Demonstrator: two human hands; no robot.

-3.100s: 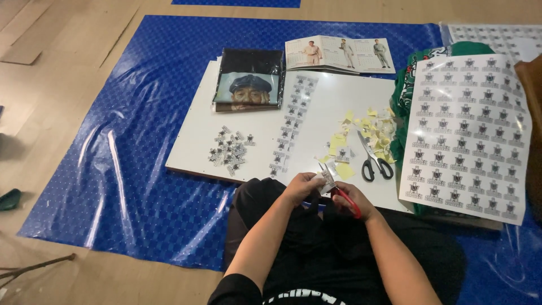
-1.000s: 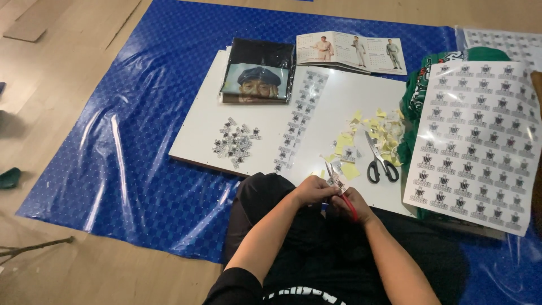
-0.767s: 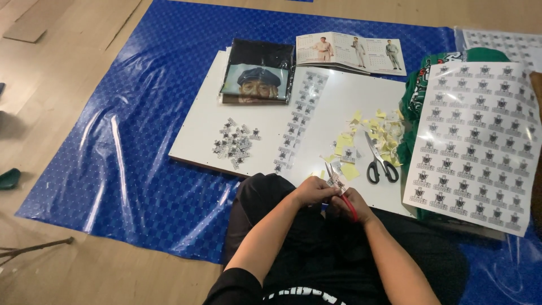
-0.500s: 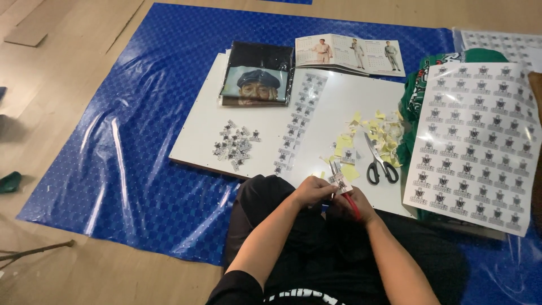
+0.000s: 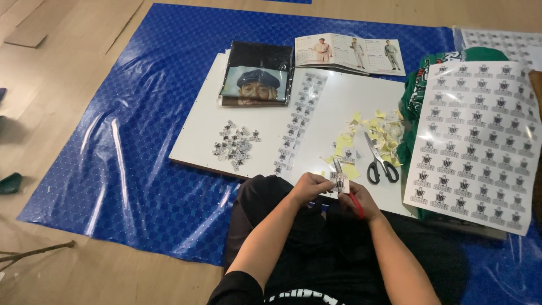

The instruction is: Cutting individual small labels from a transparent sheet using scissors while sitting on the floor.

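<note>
On the flat white board point(image 5: 339, 107) before me, a heap of small cut-out stickers point(image 5: 235, 144) lies left, black-handled scissors point(image 5: 379, 162) right, a large printed sticker sheet point(image 5: 480, 141) farther right.

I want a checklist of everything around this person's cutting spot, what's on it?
Surface: white board lying on a blue plastic sheet over a wooden floor.
Job's things: small printed sticker held in the left hand; red-handled scissors in the right hand; pile of cut stickers; sticker strip; large sticker sheet.
Clutter: yellow paper scraps, black-handled scissors, portrait booklet, open calendar, green cloth.
Grips: left pinches the sticker; right closed on the scissors.
Cables: nothing seen.
Surroundings: stick on the floor at left.
</note>
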